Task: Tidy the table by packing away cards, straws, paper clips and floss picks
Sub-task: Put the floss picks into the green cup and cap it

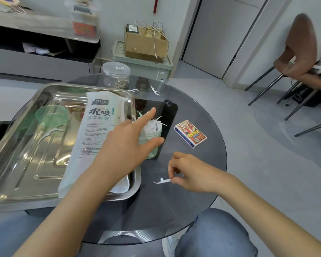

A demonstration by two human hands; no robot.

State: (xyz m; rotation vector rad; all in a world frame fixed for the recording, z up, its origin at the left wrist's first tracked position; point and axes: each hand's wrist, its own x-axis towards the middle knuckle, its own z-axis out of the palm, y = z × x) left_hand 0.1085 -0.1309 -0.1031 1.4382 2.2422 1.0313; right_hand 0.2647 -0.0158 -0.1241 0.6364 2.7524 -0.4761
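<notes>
At the left of the frame the steel tray (17, 156) sits on the round glass table (198, 160). In it lie a green lid (51, 115), one floss pick (50, 132) and, toward its right side, the white bag of straws (93, 138). My left hand (126, 143) reaches across that bag at centre frame, fingers spread, its thumb against the green cup (150, 143), which is full of floss picks and stands just beside the tray's right rim; I cannot tell how firmly I hold it. Above, at upper centre, the clear jar of paper clips (116, 76) stands with two loose floss picks (155, 89) near it on the glass. Lower right of centre, my right hand (191, 173) pinches another floss pick (162, 181) between thumb and forefinger, low over the glass. Right of the cup, the card box (190, 134) lies flat on the table.
</notes>
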